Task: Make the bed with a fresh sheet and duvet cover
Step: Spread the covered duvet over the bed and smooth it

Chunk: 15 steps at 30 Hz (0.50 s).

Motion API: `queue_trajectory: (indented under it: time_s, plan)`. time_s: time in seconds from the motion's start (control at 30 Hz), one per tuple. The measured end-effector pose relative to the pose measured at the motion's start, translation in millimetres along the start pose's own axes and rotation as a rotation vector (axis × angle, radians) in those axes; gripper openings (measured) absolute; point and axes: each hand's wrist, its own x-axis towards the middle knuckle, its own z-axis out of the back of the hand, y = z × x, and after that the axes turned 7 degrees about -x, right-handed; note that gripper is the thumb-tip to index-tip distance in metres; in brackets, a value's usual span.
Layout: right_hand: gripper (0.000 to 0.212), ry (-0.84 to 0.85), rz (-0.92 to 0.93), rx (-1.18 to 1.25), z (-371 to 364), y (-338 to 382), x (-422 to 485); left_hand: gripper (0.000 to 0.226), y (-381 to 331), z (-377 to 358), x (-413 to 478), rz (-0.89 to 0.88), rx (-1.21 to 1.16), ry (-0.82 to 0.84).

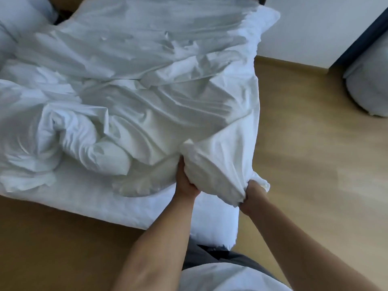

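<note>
A white duvet in its white cover (147,85) lies rumpled across the bed, bunched into a heap at the left. A white fitted sheet (88,198) covers the mattress below it. At the near right corner of the bed, my left hand (185,179) grips the side of a stuffed duvet corner (212,162). My right hand (252,194) grips the tip of that same corner, with the fabric gathered in its fingers. The corner is lifted slightly off the mattress.
A white pillow (23,15) lies at the far left head end. The wooden bed frame (63,238) runs along the near side. Wood floor (315,154) spreads to the right, with a white bundle (369,91) by a dark door frame (357,38).
</note>
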Motion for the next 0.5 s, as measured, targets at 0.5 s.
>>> queue_trajectory:
  time_s: [0.5]
  plan:
    - [0.055,-0.066,0.435,0.198,9,81,-60,0.048,-63,-56,28,-0.118,-0.035,-0.205]
